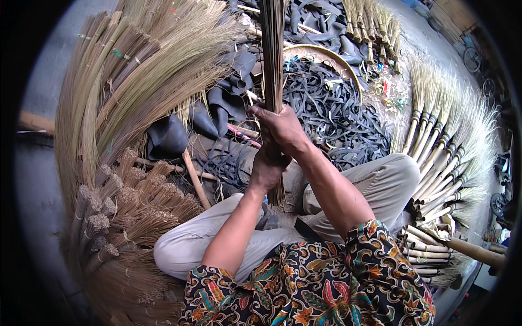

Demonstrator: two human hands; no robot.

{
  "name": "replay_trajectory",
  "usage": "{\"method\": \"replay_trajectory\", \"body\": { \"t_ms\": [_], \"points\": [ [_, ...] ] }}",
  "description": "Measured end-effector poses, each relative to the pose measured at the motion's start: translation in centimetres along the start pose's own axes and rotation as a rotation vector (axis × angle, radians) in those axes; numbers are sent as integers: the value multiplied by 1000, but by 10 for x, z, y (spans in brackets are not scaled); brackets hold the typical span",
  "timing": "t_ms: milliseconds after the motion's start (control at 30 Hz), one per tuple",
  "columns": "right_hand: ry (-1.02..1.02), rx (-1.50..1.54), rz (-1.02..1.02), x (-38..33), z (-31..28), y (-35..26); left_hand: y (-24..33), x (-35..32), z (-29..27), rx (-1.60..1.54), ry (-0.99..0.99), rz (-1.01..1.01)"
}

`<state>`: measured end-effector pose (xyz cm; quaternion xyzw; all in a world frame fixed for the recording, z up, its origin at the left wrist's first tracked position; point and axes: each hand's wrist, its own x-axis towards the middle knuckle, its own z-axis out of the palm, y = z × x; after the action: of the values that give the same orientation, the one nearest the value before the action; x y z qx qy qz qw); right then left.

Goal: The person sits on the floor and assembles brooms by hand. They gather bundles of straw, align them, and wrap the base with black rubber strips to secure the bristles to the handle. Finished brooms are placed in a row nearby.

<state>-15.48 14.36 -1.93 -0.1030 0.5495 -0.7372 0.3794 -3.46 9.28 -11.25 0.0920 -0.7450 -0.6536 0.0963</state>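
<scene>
Both hands grip one upright bundle of thin dark brown stalks (pixel 273 60) in front of me. Higher up is my right hand (pixel 284 129), its fingers wrapped round the stalks and its thumb pointing left. Just beneath it, my left hand (pixel 267 171) is closed round the same bundle. The lower ends of the stalks show below my hands, between my bent legs, and the top runs out of the picture. Black rubber strips (pixel 340 103) lie in a pile beyond my right hand, in and around a round woven tray (pixel 326 50).
Long tied grass bundles (pixel 179 70) are heaped at the left, with cut stalk ends (pixel 100 223) nearer me. Brooms with pale handles (pixel 435 157) lie fanned out at the right. Black rubber sheets (pixel 168 136) and a wooden stick (pixel 196 179) lie left of my hands.
</scene>
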Motion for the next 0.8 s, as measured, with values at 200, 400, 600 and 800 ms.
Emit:
{"method": "replay_trajectory", "body": {
  "t_ms": [200,400,600,800],
  "points": [
    [55,-378,-252,-21,-27,-41,32,-13,14,-181,63,-383],
    [386,-484,-640,-174,-190,-124,17,-7,-13,-190,152,-347],
    [1267,-569,76,-333,-376,8,10,3,-13,-279,192,-444],
    [1454,-778,775,-435,-396,213,25,18,0,-186,171,-513]
  ]
}}
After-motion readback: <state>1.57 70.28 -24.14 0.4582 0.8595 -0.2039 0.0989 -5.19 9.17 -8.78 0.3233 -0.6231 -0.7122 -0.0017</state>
